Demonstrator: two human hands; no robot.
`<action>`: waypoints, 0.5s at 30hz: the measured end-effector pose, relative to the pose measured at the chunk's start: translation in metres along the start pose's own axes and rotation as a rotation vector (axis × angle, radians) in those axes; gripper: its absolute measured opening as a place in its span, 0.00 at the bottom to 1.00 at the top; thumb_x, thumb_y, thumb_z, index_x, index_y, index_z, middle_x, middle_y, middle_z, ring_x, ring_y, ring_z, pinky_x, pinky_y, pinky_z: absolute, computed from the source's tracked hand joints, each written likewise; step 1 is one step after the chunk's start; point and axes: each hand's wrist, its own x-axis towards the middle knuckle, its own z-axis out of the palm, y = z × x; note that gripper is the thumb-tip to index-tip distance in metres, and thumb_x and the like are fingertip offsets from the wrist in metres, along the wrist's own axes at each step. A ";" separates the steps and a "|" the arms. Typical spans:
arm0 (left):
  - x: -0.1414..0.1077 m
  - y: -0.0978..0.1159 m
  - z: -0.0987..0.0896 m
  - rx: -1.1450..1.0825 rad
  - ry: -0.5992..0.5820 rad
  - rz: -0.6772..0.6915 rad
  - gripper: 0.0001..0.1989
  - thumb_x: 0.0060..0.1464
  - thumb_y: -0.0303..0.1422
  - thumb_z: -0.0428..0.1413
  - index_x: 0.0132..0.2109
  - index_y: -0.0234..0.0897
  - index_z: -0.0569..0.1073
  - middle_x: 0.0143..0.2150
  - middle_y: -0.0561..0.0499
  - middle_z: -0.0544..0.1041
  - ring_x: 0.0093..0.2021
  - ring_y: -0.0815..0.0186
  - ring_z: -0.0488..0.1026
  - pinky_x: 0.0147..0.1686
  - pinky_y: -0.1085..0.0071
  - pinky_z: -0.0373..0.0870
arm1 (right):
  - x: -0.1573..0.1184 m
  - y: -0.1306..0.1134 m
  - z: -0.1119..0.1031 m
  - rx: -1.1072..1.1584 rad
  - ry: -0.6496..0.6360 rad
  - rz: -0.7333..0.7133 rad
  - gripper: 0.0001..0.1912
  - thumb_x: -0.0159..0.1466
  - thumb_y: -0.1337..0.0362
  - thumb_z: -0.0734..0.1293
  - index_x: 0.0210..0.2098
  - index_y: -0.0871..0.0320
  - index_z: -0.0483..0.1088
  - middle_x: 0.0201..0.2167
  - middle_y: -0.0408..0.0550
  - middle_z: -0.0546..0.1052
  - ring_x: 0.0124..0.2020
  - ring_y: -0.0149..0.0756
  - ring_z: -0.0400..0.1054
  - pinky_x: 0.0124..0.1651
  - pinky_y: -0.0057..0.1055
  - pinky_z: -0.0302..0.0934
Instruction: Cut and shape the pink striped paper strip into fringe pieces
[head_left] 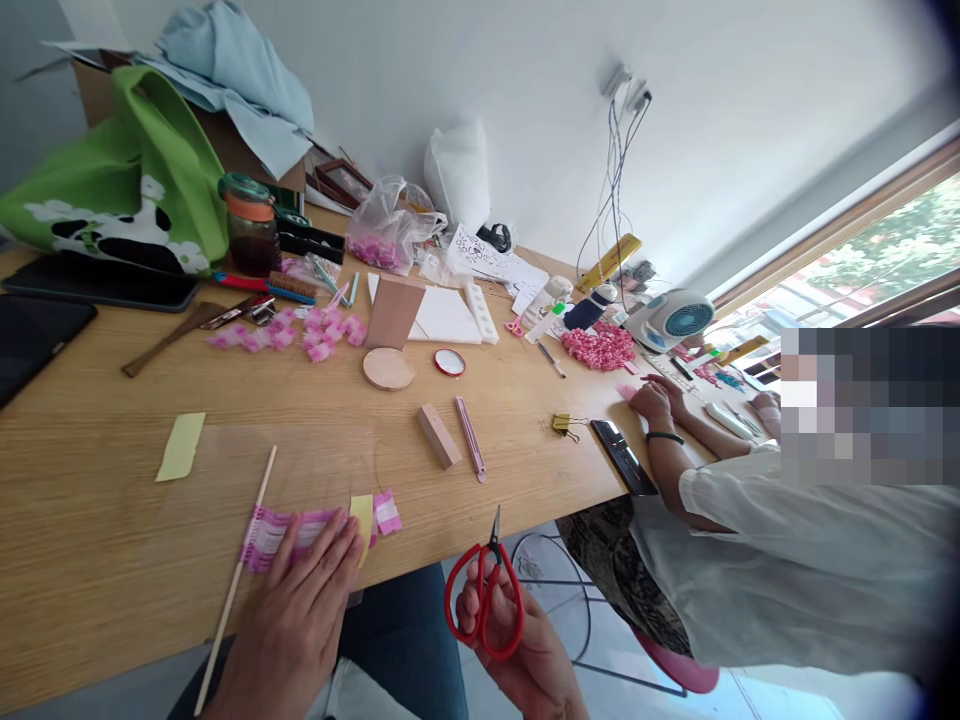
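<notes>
A strip of pink and white fabric [264, 540] lies near the table's front edge, its left end at a thin wooden stick [232, 585]. Across its right part rests my left hand [300, 610], palm down with the fingers stretched out, beside a yellow paper piece [361, 525]. A small pink and white piece [387, 511] is just right of that paper. Past the table edge, my right hand [517, 640] holds red-handled scissors [493, 600] with the blades pointing up and together.
A wooden block [439, 437], a pink cutter [470, 440] and a gold binder clip [568, 426] lie ahead. Another yellow paper [181, 447] is at left. At right sits a person [810, 560] beside a black phone [623, 457].
</notes>
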 end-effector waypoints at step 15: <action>0.009 0.012 -0.003 -0.115 0.087 -0.120 0.25 0.63 0.24 0.45 0.65 0.39 0.61 0.57 0.47 0.74 0.58 0.61 0.70 0.67 0.54 0.49 | 0.000 0.002 0.012 -0.067 -0.074 -0.026 0.13 0.58 0.58 0.72 0.40 0.58 0.74 0.28 0.45 0.73 0.26 0.30 0.65 0.28 0.26 0.56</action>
